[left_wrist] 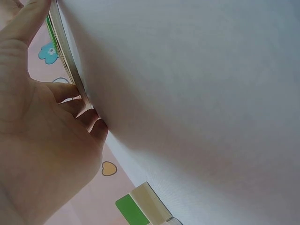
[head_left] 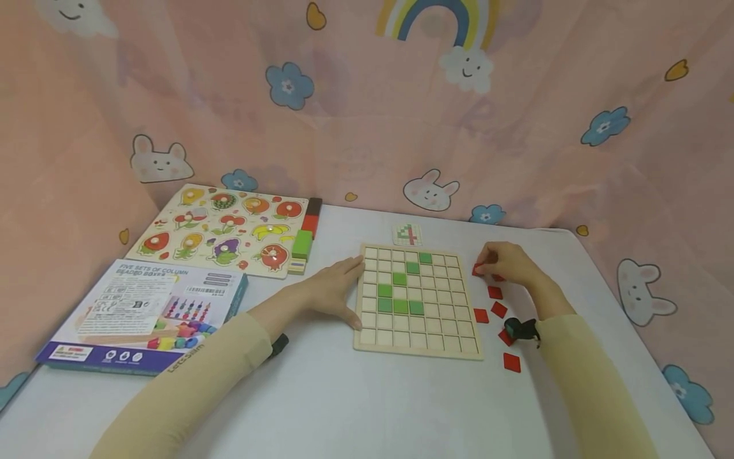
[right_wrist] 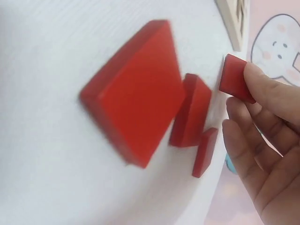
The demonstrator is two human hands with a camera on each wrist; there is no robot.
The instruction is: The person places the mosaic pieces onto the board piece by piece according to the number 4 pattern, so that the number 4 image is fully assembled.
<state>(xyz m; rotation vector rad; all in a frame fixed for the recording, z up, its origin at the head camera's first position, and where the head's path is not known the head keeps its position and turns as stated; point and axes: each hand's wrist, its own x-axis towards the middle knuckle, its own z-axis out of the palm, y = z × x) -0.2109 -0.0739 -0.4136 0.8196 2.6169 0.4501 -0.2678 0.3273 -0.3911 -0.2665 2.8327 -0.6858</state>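
Observation:
In the head view a square wooden grid board [head_left: 418,353] lies on the table, with several green tiles [head_left: 399,306] set in its cells. My left hand [head_left: 331,288] rests against the board's left edge, fingers and thumb spread along it; the left wrist view shows the fingertips [left_wrist: 99,129] touching that edge. Off the board's upper right side, my right hand [head_left: 509,262] pinches a red square tile [right_wrist: 234,78] between thumb and fingers. Several loose red tiles [head_left: 512,363] lie scattered between the board and my right forearm. Another red tile is partly hidden beneath the right hand.
Behind the board lies a small pattern card [head_left: 408,234] with green and red squares. To the left are a fruit peg puzzle [head_left: 172,233], a boxed bead set [head_left: 132,287] and a row of coloured blocks [head_left: 302,244]. A pink printed curtain [head_left: 355,140] stands behind the table.

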